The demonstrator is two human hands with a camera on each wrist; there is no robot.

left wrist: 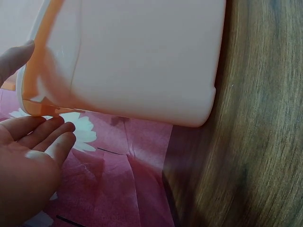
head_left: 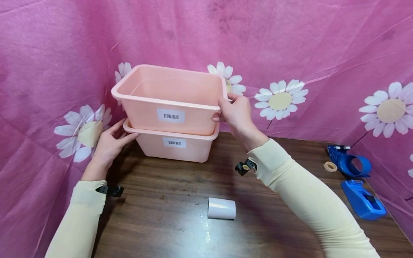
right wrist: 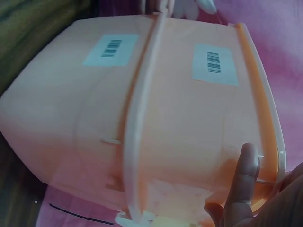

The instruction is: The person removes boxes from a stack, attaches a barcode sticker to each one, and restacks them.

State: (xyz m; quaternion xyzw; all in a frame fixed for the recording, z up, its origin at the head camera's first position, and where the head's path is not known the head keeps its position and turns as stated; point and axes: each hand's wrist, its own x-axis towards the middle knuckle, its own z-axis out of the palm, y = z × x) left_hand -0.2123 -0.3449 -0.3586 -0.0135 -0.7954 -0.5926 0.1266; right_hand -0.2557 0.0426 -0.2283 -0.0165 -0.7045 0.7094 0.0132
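Note:
Two pale pink plastic bins, each with a white barcode label, are stacked at the back left in the head view. The upper bin (head_left: pixel 193 116) sits partly within the rim of the lower bin (head_left: pixel 180 150), which stands on the wooden table. My right hand (head_left: pixel 238 114) grips the upper bin's right end, thumb over the rim and fingers below it. At the lower bin's left front corner, my left hand (head_left: pixel 110 142) lays its thumb on the front rim. Its other fingers (left wrist: pixel 49 132) extend along the bin's left end, close under the rim.
A white cylindrical roll (head_left: pixel 222 208) lies on the table (head_left: pixel 155 215) in front of the bins. At the right are a blue tape dispenser (head_left: pixel 353 163), a small tan tape ring (head_left: pixel 330 166) and another blue dispenser (head_left: pixel 362 200). Pink flowered cloth (head_left: pixel 180 32) hangs behind.

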